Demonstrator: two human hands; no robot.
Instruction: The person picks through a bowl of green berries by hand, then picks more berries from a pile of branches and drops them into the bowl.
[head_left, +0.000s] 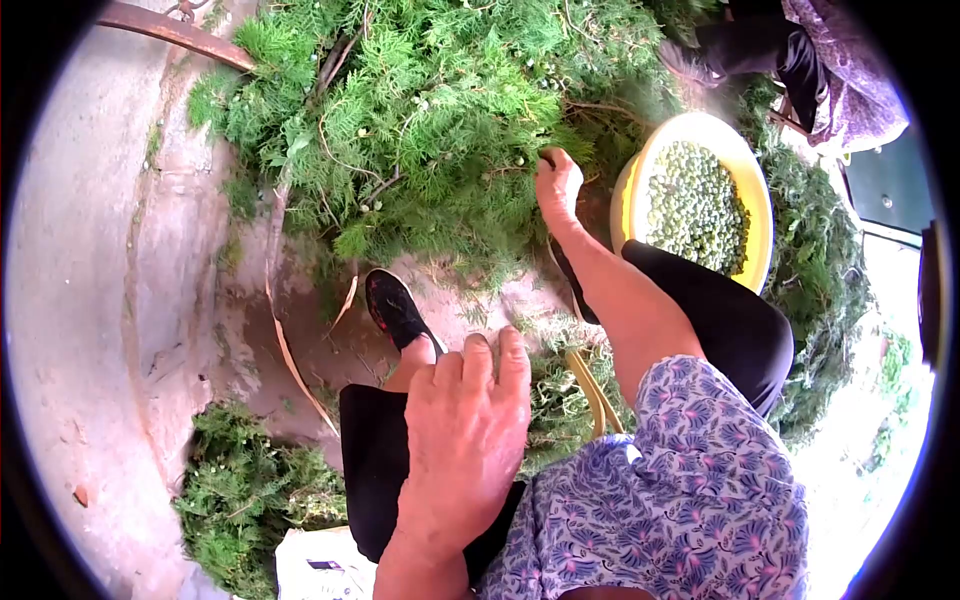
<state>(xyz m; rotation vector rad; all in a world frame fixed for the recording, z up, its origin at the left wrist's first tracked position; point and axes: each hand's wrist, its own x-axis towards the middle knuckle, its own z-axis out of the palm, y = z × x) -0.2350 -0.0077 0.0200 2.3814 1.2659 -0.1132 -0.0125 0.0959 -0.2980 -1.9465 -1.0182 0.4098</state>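
Observation:
A big heap of green, scaly-leaved branches (430,130) with small pale round cones fills the upper middle. At its right edge is my right hand (558,185), fingers pinched together beside a thin twig; what they hold is too small to tell. Over my lap, my left hand (468,415) shows its back, with the fingers stretched forward side by side and nothing visible in them. To the right of my right hand stands a yellow-and-white tub (762,215), holding many round green cones (695,205).
Another person's dark-clad leg (750,50) is at the upper right. My black shoe (395,308) rests on the ground below the heap. More cut greenery (245,500) lies lower left, next to a white bag (325,565). A curved brown bar (180,32) extends in at the upper left.

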